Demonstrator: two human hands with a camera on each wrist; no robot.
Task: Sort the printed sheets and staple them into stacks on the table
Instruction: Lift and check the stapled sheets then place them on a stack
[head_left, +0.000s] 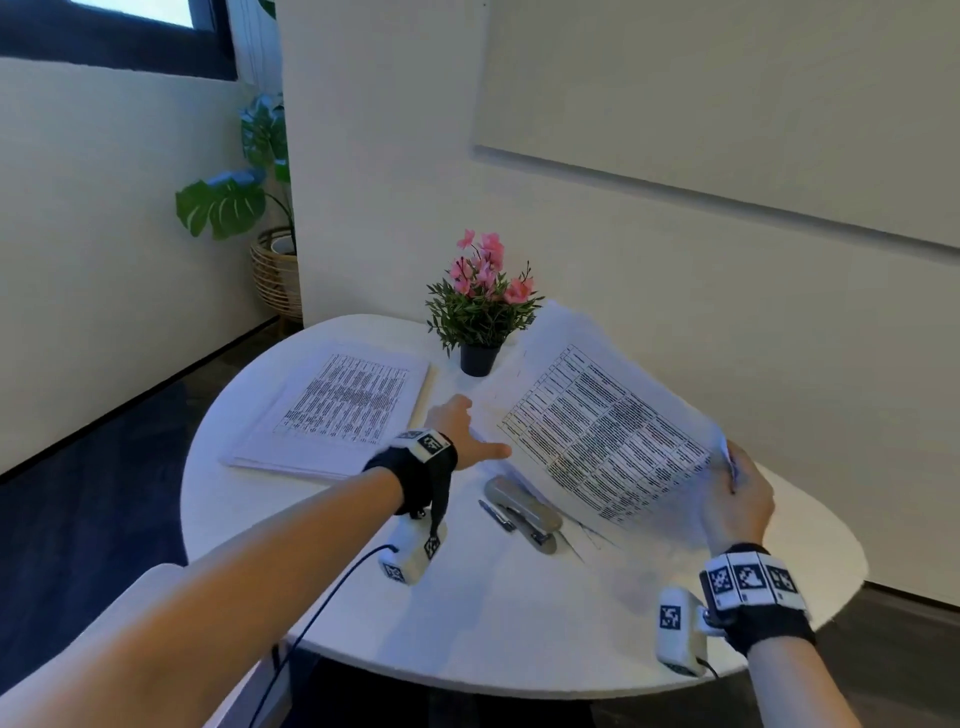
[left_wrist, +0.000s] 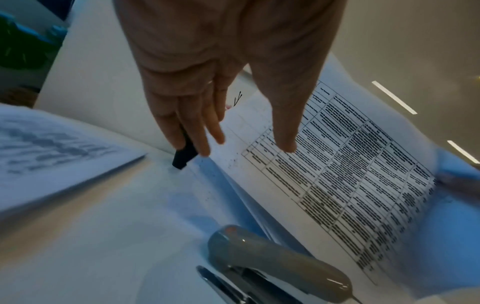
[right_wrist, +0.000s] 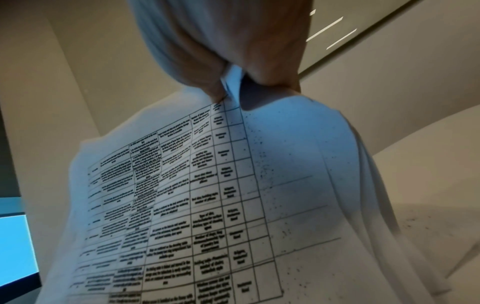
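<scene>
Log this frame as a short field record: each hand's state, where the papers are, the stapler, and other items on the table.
left hand: fingers straight, reaching toward the lifted sheet, holding nothing
right hand: pinches the near edge of the lifted sheet
lifted sheet: printed table, raised off the table, curved
flat stack: lies on the table's left side, untouched
stapler: grey, on the table between the hands, not held
potted flowers: at the table's far edge
stapling: not under way
</scene>
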